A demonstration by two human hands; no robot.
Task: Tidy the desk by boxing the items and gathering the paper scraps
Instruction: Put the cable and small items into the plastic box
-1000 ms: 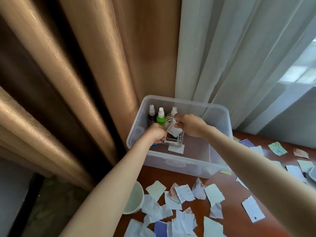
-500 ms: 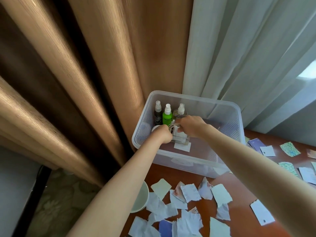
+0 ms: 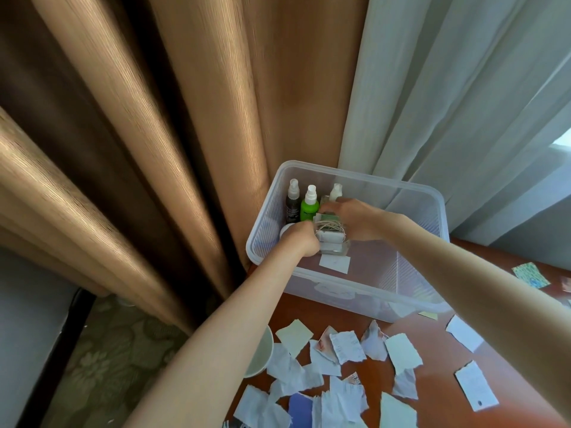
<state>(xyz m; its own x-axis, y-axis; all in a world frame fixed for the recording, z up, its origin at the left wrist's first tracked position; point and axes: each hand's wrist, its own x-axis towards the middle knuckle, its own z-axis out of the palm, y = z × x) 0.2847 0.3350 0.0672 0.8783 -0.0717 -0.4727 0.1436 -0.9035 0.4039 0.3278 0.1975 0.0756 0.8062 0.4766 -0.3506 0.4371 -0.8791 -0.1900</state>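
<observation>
- I am noting a brown curtain (image 3: pixel 185 118) hanging behind the left of the clear plastic box (image 3: pixel 355 291) and a sheer white curtain (image 3: pixel 463 88) hanging behind its right; both are lying close to its far wall.
- Three spray bottles are standing upright in the box's far left corner: a dark bottle (image 3: pixel 292 200), a green bottle (image 3: pixel 309 205) and a pale bottle (image 3: pixel 336 193), the last partly hidden by my right hand (image 3: pixel 355 220).
- A white slip (image 3: pixel 334 263) is lying flat on the box floor, just nearer to me than the bundle (image 3: pixel 329 231).
- Torn paper scraps (image 3: pixel 346 347) are lying on the counter (image 3: pixel 432 381) in front of the box; a white bowl (image 3: pixel 259 350) is sitting at the counter's left edge, partly covered by my left forearm.
- The bundle, small, pale and wound with thin cord, is sitting inside the box's left half, just beside the bottles and between my hands.
- My left hand (image 3: pixel 301 239) is gripping its left end with fingers curled.
- My right-hand fingers are curling over its top and right side, clamped on it.
- I cannot tell whether the bundle is touching the box floor.
</observation>
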